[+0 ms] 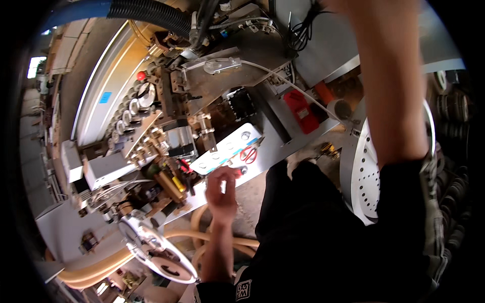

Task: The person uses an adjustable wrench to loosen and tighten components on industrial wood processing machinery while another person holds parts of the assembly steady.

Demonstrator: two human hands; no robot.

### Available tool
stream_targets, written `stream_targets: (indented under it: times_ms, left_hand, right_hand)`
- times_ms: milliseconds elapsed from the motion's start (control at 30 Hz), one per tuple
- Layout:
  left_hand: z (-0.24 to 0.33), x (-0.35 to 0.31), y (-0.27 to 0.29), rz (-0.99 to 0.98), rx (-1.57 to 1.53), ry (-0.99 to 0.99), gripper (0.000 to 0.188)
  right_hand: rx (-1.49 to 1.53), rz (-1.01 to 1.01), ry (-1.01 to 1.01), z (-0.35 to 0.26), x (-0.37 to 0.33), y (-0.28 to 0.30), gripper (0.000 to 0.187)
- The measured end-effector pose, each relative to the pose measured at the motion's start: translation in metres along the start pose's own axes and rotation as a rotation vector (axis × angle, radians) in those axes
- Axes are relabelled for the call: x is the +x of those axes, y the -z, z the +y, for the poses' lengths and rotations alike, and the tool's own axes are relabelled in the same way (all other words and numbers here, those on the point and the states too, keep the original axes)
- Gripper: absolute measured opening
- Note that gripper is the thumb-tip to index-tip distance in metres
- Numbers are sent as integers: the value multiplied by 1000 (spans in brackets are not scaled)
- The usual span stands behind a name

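My left hand (221, 194) is over the front edge of a machine, its fingers bent round into a loose pinch with a bright gap inside. What they hold, if anything, is too small to make out. Close beside the fingertips are a red piece (236, 172) and red-handled scissors (248, 154). Just beyond lies a white control strip (226, 149) with several round buttons. My right arm (386, 86) reaches up across the right side; the right hand (353, 4) is mostly cut off by the top edge, its fingers hidden.
A red box (301, 112) rests on the machine's grey top. To the right stands a white perforated disc (365, 177); a white reel (157, 248) is at lower left. Beige hoses (177, 234) run below the machine. A black ribbed hose (151, 15) crosses the top.
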State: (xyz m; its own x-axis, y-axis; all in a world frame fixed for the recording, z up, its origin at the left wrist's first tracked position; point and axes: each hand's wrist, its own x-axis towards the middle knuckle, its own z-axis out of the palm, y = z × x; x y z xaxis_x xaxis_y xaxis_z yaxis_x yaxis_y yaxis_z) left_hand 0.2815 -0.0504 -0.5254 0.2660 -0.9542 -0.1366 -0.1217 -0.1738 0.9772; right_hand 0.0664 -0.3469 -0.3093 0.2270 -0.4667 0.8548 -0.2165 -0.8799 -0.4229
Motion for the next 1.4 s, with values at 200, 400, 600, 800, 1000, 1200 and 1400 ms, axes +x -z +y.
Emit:
stream_targets:
  times_ms: [200, 400, 600, 800, 1000, 1200, 1400]
  left_hand:
    - [-89, -27, -45, -68, -332, 372, 23]
    - [-140, -50, -36, -263, -314, 440, 25]
    - [-177, -57, -5, -191, -321, 508, 24]
    - [-208, -55, 11, -192, -238, 529, 27]
    - [-225, -45, 0, -201, -163, 539, 26]
    - [-233, -55, -13, -216, -140, 541, 28]
    - [-218, -41, -17, -146, -166, 581, 27]
  right_hand:
    - [8, -106, -748, 45, -127, -43, 27]
    - [361, -276, -405, 210, -81, -124, 56]
    - [378, -249, -572, 219, -50, -124, 24]
    - [154, -148, -585, 243, -6, -113, 30]
    - [-130, -318, -611, 220, 31, -106, 40]
    - [-483, -333, -492, 212, 29, -119, 42]
    - [-358, -375, -475, 215, 11, -129, 68]
